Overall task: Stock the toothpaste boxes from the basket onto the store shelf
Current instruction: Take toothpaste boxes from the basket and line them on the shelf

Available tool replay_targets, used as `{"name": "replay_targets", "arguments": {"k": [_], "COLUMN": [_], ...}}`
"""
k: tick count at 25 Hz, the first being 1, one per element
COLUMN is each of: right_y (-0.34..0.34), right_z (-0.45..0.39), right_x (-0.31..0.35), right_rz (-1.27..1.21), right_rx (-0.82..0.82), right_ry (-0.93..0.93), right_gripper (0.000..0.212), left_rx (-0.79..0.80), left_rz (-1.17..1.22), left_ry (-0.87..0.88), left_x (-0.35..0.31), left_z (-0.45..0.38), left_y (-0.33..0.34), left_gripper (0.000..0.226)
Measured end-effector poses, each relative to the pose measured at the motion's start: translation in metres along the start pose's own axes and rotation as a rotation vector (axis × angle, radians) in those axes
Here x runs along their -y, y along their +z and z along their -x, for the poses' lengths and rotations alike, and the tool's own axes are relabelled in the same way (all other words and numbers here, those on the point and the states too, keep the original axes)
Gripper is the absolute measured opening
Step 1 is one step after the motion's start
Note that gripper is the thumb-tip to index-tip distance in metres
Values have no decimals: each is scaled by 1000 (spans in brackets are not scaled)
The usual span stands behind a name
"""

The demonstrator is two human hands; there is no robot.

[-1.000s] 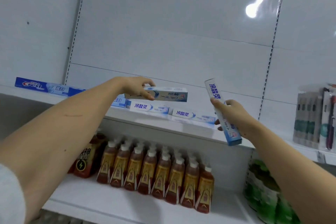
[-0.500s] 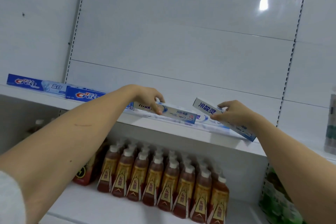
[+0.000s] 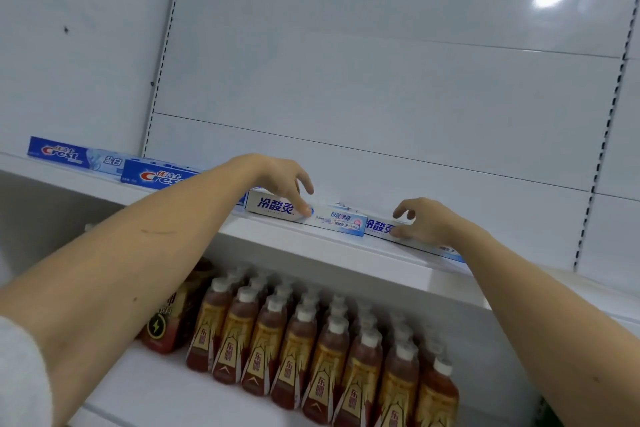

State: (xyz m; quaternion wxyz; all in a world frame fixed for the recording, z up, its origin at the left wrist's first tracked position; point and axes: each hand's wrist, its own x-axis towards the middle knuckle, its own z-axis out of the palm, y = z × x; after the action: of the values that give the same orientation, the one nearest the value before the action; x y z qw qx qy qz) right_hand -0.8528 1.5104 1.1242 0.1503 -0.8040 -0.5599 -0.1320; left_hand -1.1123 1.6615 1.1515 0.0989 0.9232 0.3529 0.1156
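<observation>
Toothpaste boxes lie end to end along the front edge of the upper shelf (image 3: 311, 246): a white box (image 3: 277, 206) under the left hand (image 3: 277, 177), whose thumb presses its front face with the other fingers spread loose above, and a second white box (image 3: 377, 226) just right of it. The right hand (image 3: 426, 222) rests on this second box, thumb against its front, fingers loosely curled. Two blue Crest boxes (image 3: 152, 175) sit farther left on the same shelf.
</observation>
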Motion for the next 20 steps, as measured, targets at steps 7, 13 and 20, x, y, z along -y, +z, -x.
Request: {"name": "replay_targets", "arguments": {"k": [7, 13, 20], "right_y": [-24, -6, 12], "right_z": [37, 90, 136], "right_x": [25, 87, 131], "right_rz": [-185, -765, -1281], "right_rx": [-139, -246, -172], "right_ry": [22, -19, -49], "right_gripper": [36, 41, 41], "left_rx": [-117, -410, -610], "left_rz": [96, 564, 796], "left_ry": [39, 135, 135], "left_x": [-13, -19, -39], "left_z": [38, 73, 130], "left_y": [3, 33, 69], "left_gripper": [61, 38, 34]}}
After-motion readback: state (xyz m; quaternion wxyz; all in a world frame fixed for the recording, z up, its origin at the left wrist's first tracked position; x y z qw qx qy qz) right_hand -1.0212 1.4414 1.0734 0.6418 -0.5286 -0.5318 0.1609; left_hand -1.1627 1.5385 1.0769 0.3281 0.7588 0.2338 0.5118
